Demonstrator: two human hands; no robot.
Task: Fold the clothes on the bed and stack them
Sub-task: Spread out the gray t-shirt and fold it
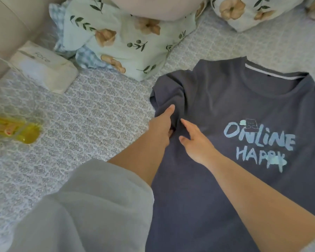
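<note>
Lying flat: grey shirt (235, 110) front-up on the bed (84, 115), collar away from the person, print reading ONLINE HAPPY.
Sleeve: bunched at the shirt's left edge.
Left hand (161, 128): on the bunched sleeve — thumb straight on top, other fingers tucked under the cloth, gripping it.
Right hand (195, 140): fingers relaxed and slightly spread — resting on the shirt just beside the left hand, holding nothing.
Beyond: floral pillows (120, 42), tissue pack (44, 70), yellow bottle (16, 131) at left.

T-shirt (244, 106) right side beyond frame edge
</note>
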